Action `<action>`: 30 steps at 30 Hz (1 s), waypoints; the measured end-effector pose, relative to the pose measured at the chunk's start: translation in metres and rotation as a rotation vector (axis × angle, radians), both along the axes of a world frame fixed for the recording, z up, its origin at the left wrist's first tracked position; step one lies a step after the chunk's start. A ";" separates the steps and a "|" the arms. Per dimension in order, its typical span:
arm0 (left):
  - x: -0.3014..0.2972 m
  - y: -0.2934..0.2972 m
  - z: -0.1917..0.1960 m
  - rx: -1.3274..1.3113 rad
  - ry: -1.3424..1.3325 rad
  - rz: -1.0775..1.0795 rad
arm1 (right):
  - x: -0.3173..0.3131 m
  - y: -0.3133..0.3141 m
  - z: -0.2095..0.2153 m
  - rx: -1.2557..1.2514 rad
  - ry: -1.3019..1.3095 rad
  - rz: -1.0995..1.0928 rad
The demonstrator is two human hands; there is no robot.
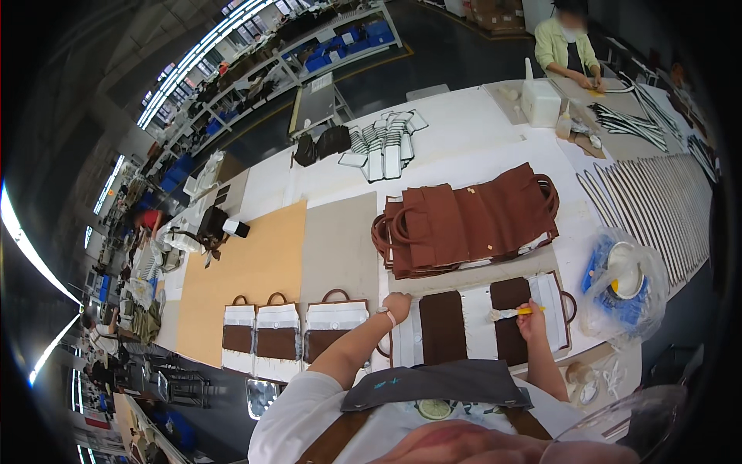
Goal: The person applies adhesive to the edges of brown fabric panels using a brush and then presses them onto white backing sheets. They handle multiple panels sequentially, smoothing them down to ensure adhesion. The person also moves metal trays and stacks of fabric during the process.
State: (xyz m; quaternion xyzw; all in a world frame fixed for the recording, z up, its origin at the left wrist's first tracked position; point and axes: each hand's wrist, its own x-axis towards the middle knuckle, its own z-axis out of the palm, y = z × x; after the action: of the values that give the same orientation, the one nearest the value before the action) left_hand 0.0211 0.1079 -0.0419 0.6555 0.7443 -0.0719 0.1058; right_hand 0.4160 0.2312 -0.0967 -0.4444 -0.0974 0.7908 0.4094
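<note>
Brush (515,312) is pinched by its yellow handle in our right grip (533,321), lower right of the frame; we judge it light and stiff, best held there, clear of the bristles. Our left grip (398,307) rests at the upper-left corner of the brown-and-white bag panel (477,325); we cannot tell whether it pinches. That panel seems soft, best steadied by its edges. Beyond, brown bags (475,220) lie stacked on the tabletop (456,124).

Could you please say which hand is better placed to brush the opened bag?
Probably the right hand, holding the brush over the bag; the left hand is at its far-left corner.
</note>
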 end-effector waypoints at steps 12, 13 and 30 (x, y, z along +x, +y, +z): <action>-0.011 0.003 -0.002 -0.004 -0.007 0.038 | -0.001 -0.002 0.001 0.014 0.001 0.006; -0.009 0.004 0.003 -0.011 -0.033 0.098 | 0.001 -0.001 0.000 0.009 0.002 0.005; 0.000 -0.004 -0.017 0.093 0.163 -0.003 | -0.002 0.001 -0.002 0.016 0.002 -0.006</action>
State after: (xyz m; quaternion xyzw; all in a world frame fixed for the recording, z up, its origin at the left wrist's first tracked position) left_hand 0.0208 0.1043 -0.0593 0.6527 0.7520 -0.0906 0.0144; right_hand 0.4140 0.2319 -0.0985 -0.4405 -0.1021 0.7894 0.4152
